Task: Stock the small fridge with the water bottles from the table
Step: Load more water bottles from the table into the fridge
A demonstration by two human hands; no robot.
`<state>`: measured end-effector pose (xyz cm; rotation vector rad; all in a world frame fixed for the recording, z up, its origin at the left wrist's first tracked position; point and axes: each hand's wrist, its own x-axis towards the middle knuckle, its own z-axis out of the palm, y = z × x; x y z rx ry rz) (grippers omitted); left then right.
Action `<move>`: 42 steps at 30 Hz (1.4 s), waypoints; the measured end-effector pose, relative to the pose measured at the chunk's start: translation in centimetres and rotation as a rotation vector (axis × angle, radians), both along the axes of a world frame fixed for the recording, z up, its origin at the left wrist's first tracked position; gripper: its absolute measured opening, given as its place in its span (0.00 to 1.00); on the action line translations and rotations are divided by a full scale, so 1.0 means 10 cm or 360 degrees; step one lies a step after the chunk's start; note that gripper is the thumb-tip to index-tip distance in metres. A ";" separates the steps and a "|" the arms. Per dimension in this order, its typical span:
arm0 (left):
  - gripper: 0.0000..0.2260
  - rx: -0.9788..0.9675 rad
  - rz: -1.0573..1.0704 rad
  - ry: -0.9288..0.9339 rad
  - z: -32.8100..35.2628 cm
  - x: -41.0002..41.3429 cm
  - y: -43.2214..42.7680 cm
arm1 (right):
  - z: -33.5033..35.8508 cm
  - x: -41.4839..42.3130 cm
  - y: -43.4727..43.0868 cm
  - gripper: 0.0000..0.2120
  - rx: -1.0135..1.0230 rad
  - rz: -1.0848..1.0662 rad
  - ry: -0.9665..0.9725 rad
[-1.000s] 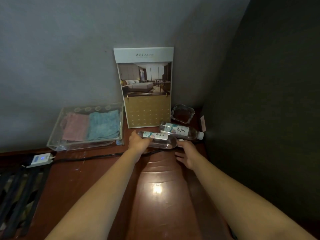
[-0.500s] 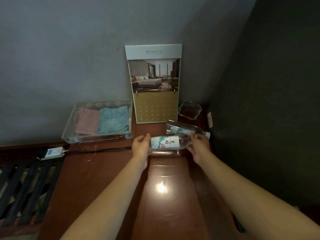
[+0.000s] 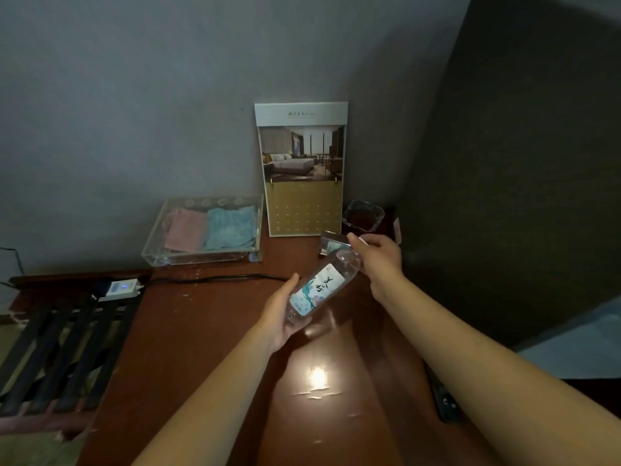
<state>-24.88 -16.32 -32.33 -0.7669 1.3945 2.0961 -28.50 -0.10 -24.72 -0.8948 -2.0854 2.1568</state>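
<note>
**Front bottle now off the table, second one being picked up**

Change vs half a second back: the front bottle [image 3: 317, 289] was lying flat across the table [image 3: 208, 331] between both hands. Now it is lifted clear and tilted, low end toward the person and high end up and to the right. The left hand [image 3: 280, 317] grips its lower end alone, fingers wrapped under and thumb along the side. The right hand [image 3: 381, 260] has left that bottle and gone to the rear bottle [image 3: 331, 245], which lies on the table just in front of the calendar card [image 3: 302, 169]. Its fingers are curled over the bottle's right end, with a bit of white cap showing between them, so it reads as a grip. Whether that bottle is off the surface yet cannot be told.

Meaning for the task: one bottle is in hand and the second is likely about to follow, so this is the pickup stage. The fridge is not in view and nothing is stocked yet (carrying both in one trip looks like the plan, but that is a guess).

Writing:
- Front bottle label is white with teal artwork and bold black brush characters, too stylised and blurred to read.
- Rear bottle shows a corner of the same label.
- Calendar card header has one small line of characters, illegible. Below it are a hotel bedroom photo and a gold date grid.

No brand names can be read anywhere.

Also there: a clear acrylic tray [image 3: 201, 258] with pink and blue cloths, a glass ashtray [image 3: 363, 215] and a power strip [image 3: 119, 289] with a blue light.
</note>
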 end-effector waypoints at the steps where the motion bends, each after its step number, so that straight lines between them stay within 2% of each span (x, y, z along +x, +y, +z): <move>1: 0.19 0.0050 -0.0092 0.0004 0.02 0.07 -0.03 | 0.05 0.05 0.00 0.14 0.0017 0.0020 0.0020; 3: 0.22 0.0158 -0.0299 0.0006 0.08 0.21 -0.09 | 0.15 0.17 0.00 0.13 0.0040 0.0060 0.0057; 6: 0.19 0.0261 -0.0592 0.0026 0.23 0.45 -0.05 | 0.27 0.39 0.00 0.14 -0.0017 0.0135 0.0165; 8: 0.17 0.0269 -0.0749 0.0092 0.38 0.63 0.06 | 0.34 0.57 -0.01 0.15 -0.0063 0.0185 0.0186; 10: 0.19 0.0237 -0.0836 0.0167 0.53 0.80 0.18 | 0.39 0.74 0.00 0.14 -0.0130 0.0224 0.0168; 14: 0.19 0.0131 -0.0855 0.0268 0.76 1.13 0.39 | 0.48 1.07 0.15 0.19 -0.0286 0.0460 0.0101; 18: 0.19 0.0098 -0.0748 0.0395 0.87 1.43 0.61 | 0.53 1.48 0.43 0.19 -0.0500 0.0927 0.0096; 22: 0.18 0.0079 -0.0651 0.0539 0.97 1.70 0.90 | 0.51 1.82 0.81 0.23 -0.0446 0.1345 0.0078; 27: 0.25 -0.0108 -0.0919 0.0783 1.08 1.97 1.39 | 0.54 2.07 1.45 0.27 -0.0198 0.1491 0.0191; 31: 0.29 -0.0286 -0.1056 0.1136 1.15 2.09 1.90 | 0.50 2.31 2.01 0.32 -0.0295 0.1422 0.0292; 35: 0.27 -0.0490 -0.1137 0.1353 1.19 2.06 2.42 | 0.57 2.45 2.48 0.34 -0.0389 0.1240 0.0369; 39: 0.28 -0.0687 -0.1075 0.1399 1.26 1.87 2.88 | 0.73 2.40 2.85 0.29 -0.0348 0.1039 0.0460; 42: 0.23 -0.0750 -0.1059 0.1574 1.49 1.67 3.21 | 0.89 2.29 3.07 0.25 -0.0325 0.0796 0.0556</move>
